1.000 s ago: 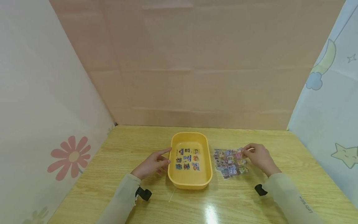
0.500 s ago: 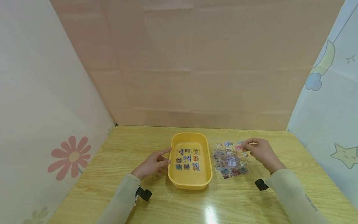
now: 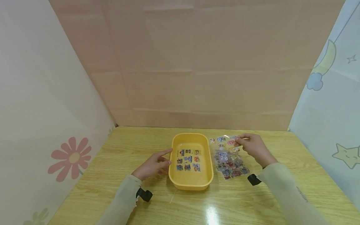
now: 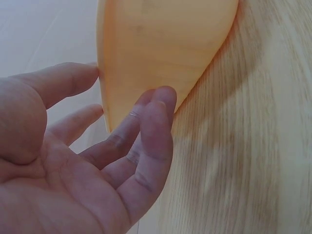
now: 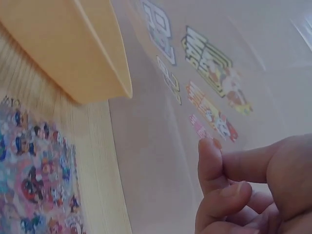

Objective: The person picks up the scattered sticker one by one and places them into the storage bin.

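- Head view: your left hand (image 3: pixel 153 164), fingers relaxed and apart, touches the yellow tray (image 3: pixel 192 181), with colourful pictures (image 3: pixel 188 159) inside; your right hand (image 3: pixel 256 148) pinches a clear printed sheet (image 3: pixel 222 147), raised just right of the tray, above more printed film (image 3: pixel 234 172) on the table (image 3: pixel 140 134).
- Left wrist view: your fingers, loosely bent, meet the tray's rim.
- Right wrist view: your thumb and forefinger pinch the sheet's edge.

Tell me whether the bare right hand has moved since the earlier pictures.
Yes: in the head view, the right hand has moved left and up the picture, nearer the unmoved yellow rounded-rectangular plastic tub.
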The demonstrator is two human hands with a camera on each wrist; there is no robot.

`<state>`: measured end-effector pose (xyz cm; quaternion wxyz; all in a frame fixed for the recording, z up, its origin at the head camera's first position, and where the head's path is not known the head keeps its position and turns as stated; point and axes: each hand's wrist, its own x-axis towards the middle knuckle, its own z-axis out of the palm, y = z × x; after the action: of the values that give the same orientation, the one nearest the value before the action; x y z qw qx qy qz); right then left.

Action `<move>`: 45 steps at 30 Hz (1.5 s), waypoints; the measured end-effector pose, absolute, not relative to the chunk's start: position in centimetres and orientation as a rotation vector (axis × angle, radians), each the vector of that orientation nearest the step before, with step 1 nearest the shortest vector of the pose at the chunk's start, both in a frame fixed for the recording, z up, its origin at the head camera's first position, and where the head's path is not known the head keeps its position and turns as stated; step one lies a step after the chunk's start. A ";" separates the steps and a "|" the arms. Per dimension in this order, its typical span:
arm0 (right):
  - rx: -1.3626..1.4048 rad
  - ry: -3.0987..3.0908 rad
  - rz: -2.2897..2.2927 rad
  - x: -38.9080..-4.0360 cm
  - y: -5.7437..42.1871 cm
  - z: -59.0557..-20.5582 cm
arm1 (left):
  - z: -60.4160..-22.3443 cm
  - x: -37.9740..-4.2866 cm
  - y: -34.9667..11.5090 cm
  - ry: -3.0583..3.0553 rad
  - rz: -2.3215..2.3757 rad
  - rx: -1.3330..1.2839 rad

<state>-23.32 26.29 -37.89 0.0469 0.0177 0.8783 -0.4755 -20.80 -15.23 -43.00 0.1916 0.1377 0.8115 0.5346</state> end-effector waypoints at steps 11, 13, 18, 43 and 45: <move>0.002 2.639 -1.474 -24.1 22.9 -37.2 | -43.2 -21.1 -15.3 2.263 1.499 0.414; 0.003 2.625 -1.483 -24.3 22.3 -37.2 | -43.2 -21.2 -15.3 2.266 1.498 0.417; 0.001 2.610 -1.470 -24.5 20.7 -37.4 | -43.2 -21.2 -15.3 2.272 1.497 0.416; -0.102 2.550 -1.453 -25.3 14.6 -38.9 | -43.2 -20.9 -15.4 2.238 1.514 0.409; -0.127 2.554 -1.441 -25.3 14.3 -39.0 | -43.2 -20.9 -15.4 2.239 1.514 0.417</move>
<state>-25.28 14.26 -38.97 0.1030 -0.0430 0.8655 -0.4883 -20.85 -15.43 -43.18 0.2020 0.1493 0.8018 0.5422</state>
